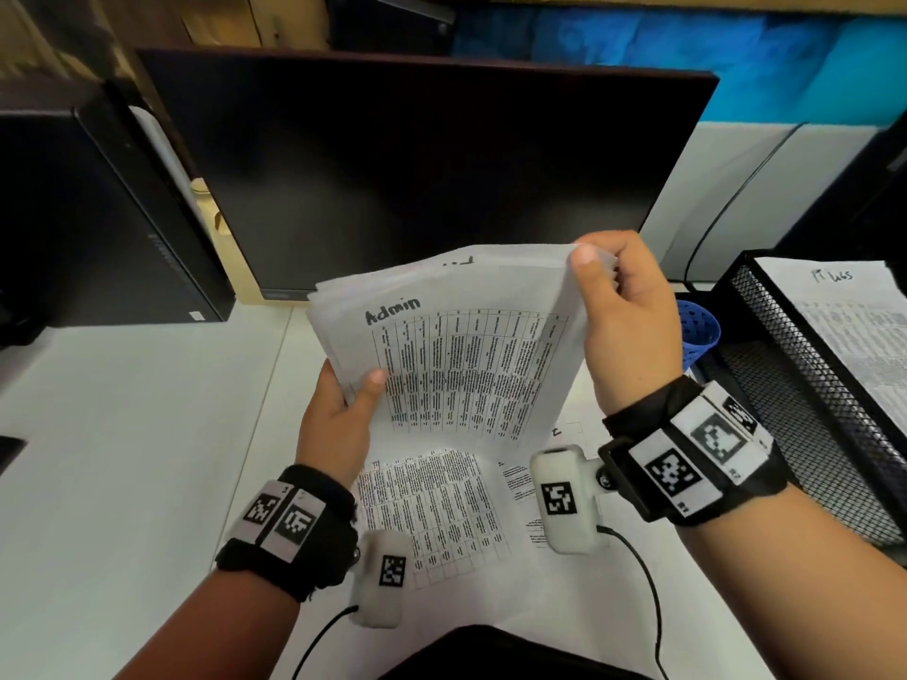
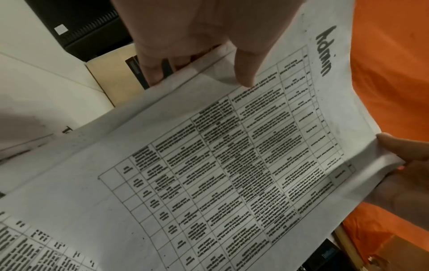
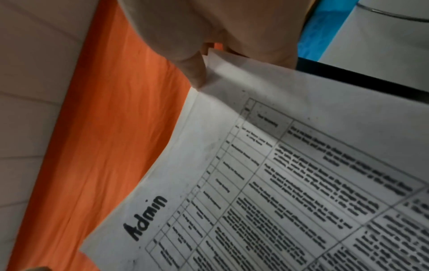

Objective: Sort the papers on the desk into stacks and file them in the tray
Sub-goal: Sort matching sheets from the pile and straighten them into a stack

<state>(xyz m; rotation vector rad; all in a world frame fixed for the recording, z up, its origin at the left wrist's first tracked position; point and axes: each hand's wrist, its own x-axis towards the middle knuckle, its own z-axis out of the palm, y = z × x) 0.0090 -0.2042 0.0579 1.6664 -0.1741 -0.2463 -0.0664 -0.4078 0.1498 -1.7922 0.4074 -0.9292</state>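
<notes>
A sheaf of white printed papers (image 1: 456, 355) with a table and the handwritten word "Admin" is held up above the desk, in front of the monitor. My left hand (image 1: 343, 409) grips its lower left edge, thumb on the front sheet. My right hand (image 1: 623, 311) pinches the upper right corner. The left wrist view shows the same sheaf of papers (image 2: 232, 165) with the left hand (image 2: 209, 55) on its edge. The right wrist view shows the Admin sheet (image 3: 278, 183) pinched by the right hand (image 3: 209, 64). More printed sheets (image 1: 432, 512) lie flat on the desk below. A black mesh tray (image 1: 805, 385) at the right holds a labelled sheet (image 1: 854, 326).
A dark monitor (image 1: 417, 174) stands right behind the papers. A black computer case (image 1: 98, 218) is at the left. A blue mesh cup (image 1: 697, 336) sits between my right hand and the tray. White desk surface (image 1: 137, 434) spreads to the left.
</notes>
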